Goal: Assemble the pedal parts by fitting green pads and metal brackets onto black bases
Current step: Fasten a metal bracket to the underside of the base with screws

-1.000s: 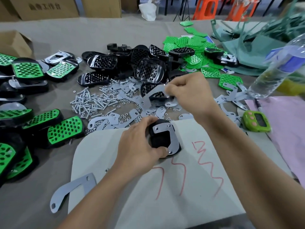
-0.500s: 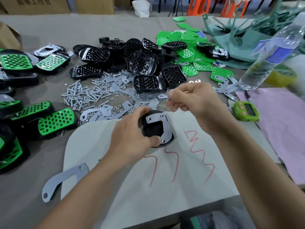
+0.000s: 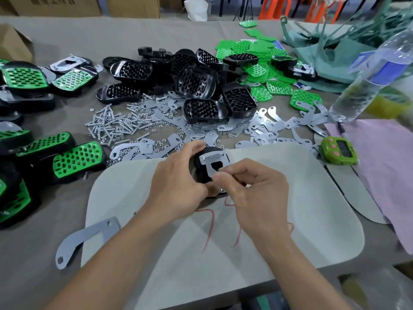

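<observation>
My left hand (image 3: 176, 182) grips a black pedal base (image 3: 202, 170) that lies on the grey mat (image 3: 290, 215). A metal bracket (image 3: 214, 161) sits on top of the base. My right hand (image 3: 252, 189) pinches something small at the bracket's near edge; what it is stays hidden by the fingertips. Loose black bases (image 3: 196, 86) are piled behind, with green pads (image 3: 259, 54) to their right and flat metal brackets (image 3: 274, 128) scattered in front.
Screws and nuts (image 3: 114, 126) lie at centre left. Finished green-topped pedals (image 3: 76, 159) fill the left side. A long bracket (image 3: 85, 238) lies near the mat's left edge. A water bottle (image 3: 371, 72), a green timer (image 3: 338, 151) and pink paper (image 3: 384, 164) stand right.
My right hand has come back from the parts pile to the bracket on the held base. My left hand has kept its hold on the base.
</observation>
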`<state>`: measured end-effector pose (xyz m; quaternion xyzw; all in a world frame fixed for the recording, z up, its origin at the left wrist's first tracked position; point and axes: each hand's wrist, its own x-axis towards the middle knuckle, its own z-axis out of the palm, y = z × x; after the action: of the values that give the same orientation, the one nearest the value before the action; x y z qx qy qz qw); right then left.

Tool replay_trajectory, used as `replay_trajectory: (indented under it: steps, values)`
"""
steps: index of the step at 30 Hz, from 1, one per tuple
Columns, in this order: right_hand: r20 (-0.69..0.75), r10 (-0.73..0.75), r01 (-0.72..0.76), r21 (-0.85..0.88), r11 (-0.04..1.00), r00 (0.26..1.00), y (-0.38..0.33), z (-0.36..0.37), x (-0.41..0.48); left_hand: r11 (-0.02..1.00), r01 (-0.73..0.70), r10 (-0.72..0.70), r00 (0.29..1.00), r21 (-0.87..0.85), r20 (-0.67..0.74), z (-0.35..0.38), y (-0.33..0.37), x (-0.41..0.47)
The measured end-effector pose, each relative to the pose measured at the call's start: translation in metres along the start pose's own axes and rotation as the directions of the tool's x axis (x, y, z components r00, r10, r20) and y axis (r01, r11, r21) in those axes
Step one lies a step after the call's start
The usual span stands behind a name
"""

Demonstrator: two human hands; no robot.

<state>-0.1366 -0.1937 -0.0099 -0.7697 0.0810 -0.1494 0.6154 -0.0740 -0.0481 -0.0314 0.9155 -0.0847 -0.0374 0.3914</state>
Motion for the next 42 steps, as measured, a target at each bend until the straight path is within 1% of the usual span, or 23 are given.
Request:
replay_trajectory:
  steps: [2, 4, 8, 13, 15, 18, 22, 25, 28, 34, 36, 40, 42]
  values:
    - [-0.042, -0.013, 0.015, 0.043, 0.999, 0.999, 0.000, 0.000, 0.000, 1.000, -0.005, 0.005, 1.000, -0.005, -0.001, 0.000, 0.000, 0.000]
    - [-0.053, -0.022, 0.025, 0.068, 0.997, 0.998, -0.001, 0.000, 0.000, 1.000, -0.005, 0.005, 1.000, -0.013, 0.002, 0.000, 0.001, -0.001]
    - [0.044, 0.023, -0.026, 0.084, 0.996, 0.999, 0.002, 0.004, 0.003, 0.999, 0.016, -0.015, 1.000, -0.048, 0.009, 0.001, 0.001, -0.001]
    - [0.082, 0.046, -0.056, 0.117, 0.992, 0.996, 0.005, 0.002, 0.005, 1.000, 0.005, -0.005, 1.000, -0.031, 0.006, 0.001, 0.001, -0.001]
    - [0.076, 0.068, -0.074, 0.084, 0.994, 0.995, 0.007, 0.001, 0.003, 1.000, -0.001, 0.001, 1.000, -0.014, 0.018, 0.000, 0.001, -0.002]
    - [0.051, 0.109, -0.108, -0.020, 0.994, 0.993, 0.011, -0.002, 0.002, 0.999, -0.032, 0.031, 0.998, 0.022, 0.056, -0.003, -0.001, -0.003]
    - [0.038, 0.167, -0.164, -0.059, 0.985, 0.985, 0.014, -0.008, -0.001, 0.994, -0.090, 0.083, 0.991, 0.061, 0.107, -0.008, -0.003, -0.003]
    - [0.022, 0.158, -0.153, -0.141, 0.978, 0.987, 0.017, -0.007, -0.002, 0.994, -0.084, 0.075, 0.988, 0.063, 0.136, -0.010, -0.003, -0.001]
    - [0.039, 0.154, -0.147, -0.156, 0.977, 0.987, 0.019, -0.008, -0.001, 0.998, -0.057, 0.051, 0.988, 0.038, 0.143, -0.012, -0.004, 0.000]
    - [0.144, 0.132, -0.111, -0.144, 0.983, 0.981, 0.019, -0.019, 0.000, 0.994, -0.076, 0.066, 0.989, 0.077, 0.131, -0.009, -0.004, 0.000]
    - [0.123, 0.124, -0.107, -0.140, 0.984, 0.985, 0.020, -0.020, 0.002, 0.994, -0.079, 0.068, 0.989, 0.079, 0.133, -0.009, -0.004, 0.000]
    - [0.121, 0.099, -0.091, -0.064, 0.994, 0.988, 0.020, -0.020, 0.002, 0.994, -0.081, 0.072, 0.989, 0.069, 0.131, -0.009, -0.002, 0.000]
    - [0.088, 0.069, -0.066, -0.043, 0.997, 0.994, 0.022, -0.020, -0.001, 0.994, -0.085, 0.076, 0.989, 0.064, 0.130, -0.009, -0.002, 0.000]
